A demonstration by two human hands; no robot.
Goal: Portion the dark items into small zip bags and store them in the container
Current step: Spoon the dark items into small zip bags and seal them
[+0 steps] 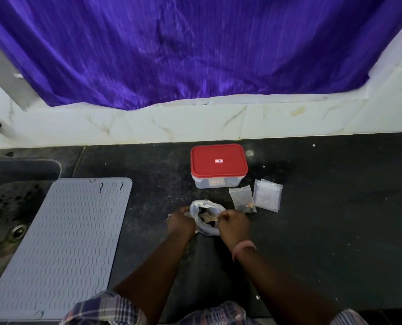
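A crumpled clear plastic bag (205,215) holding dark items lies on the black counter in front of me. My left hand (180,222) grips its left edge and my right hand (234,222) pinches its right edge, with the mouth spread between them. Behind it stands a clear container with a red lid (218,164), closed. To the right of the bag lies a small zip bag (242,199) with a few dark pieces in its bottom corner. Beside that one sits a small stack of empty zip bags (267,195).
A grey ribbed mat (61,242) lies at the left, partly over a dark sink (5,207) with a drain. A white tiled ledge and a purple curtain (195,48) run along the back. Black counter (336,219) stretches to the right.
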